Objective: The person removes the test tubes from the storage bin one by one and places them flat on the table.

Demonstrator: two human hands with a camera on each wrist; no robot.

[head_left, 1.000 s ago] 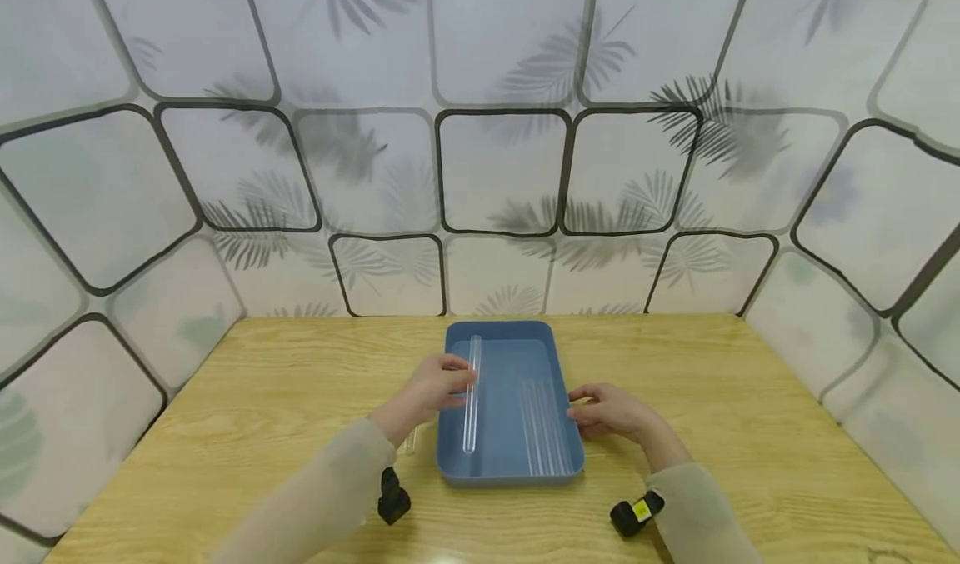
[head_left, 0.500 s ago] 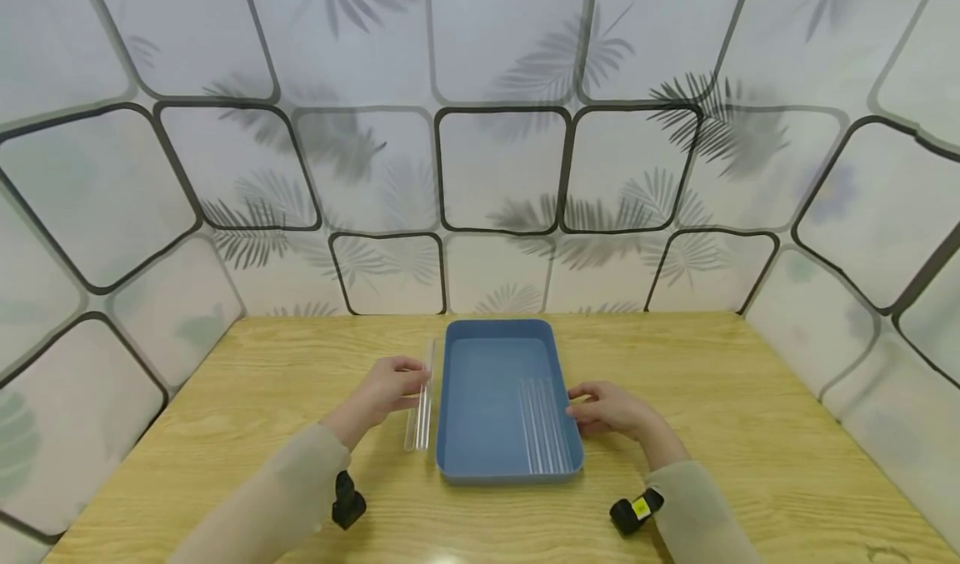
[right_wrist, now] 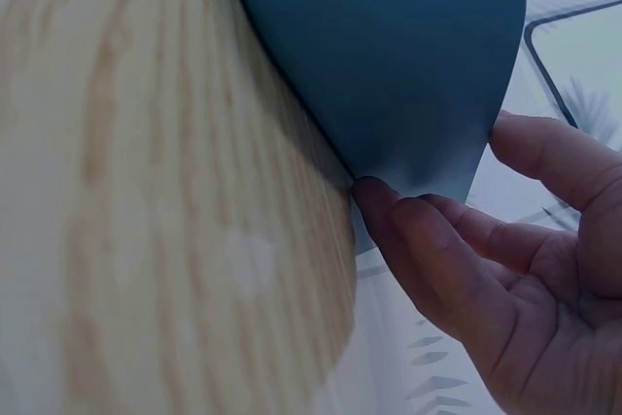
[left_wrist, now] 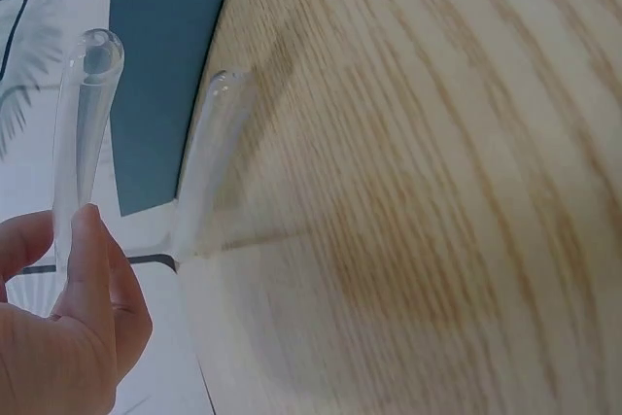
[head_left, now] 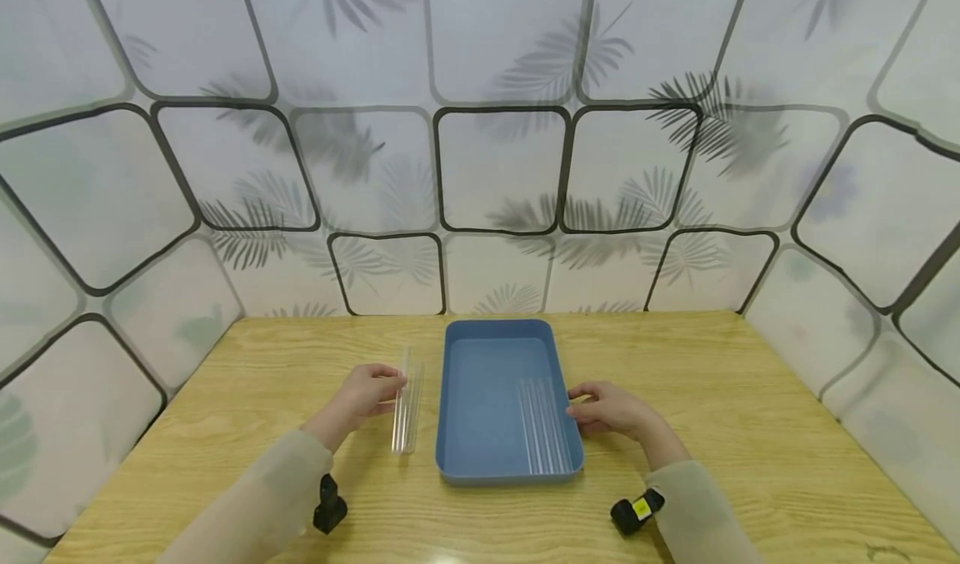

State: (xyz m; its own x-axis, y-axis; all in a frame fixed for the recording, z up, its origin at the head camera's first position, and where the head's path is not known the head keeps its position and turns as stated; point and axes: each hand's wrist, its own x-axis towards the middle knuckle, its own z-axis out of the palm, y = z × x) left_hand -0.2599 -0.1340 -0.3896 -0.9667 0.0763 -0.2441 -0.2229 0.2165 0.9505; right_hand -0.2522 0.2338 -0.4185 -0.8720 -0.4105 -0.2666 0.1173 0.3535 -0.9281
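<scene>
Since the earlier frame, L hand point(head_left: 358, 396) has shifted left: it was over the tray w/ a tube, now it's well left of it; R hand point(head_left: 613, 412) and tray point(head_left: 483, 406) hold the same spot. On my feed L hand pinches the held tube point(left_wrist: 80, 148) btwn thumb & fingertips, gap just the tube's width. L wrist cam shows it up off the wood, rounded end free, tilted. A 2nd tube point(left_wrist: 207, 157) lies on the tabletop point(head_left: 300, 356), btwn held tube and tray; can't tell if the two touch at their near ends. More clear tubes, the grouped tubes point(head_left: 545, 431), lie side by side in the tray's R half, toward the near edge; exact count's hard to make out. R hand is loosely spread, fingers slightly bent, touching the tray's R outer wall: per R wrist cam, thumb's at the rim, fingertips low by the wood.
</scene>
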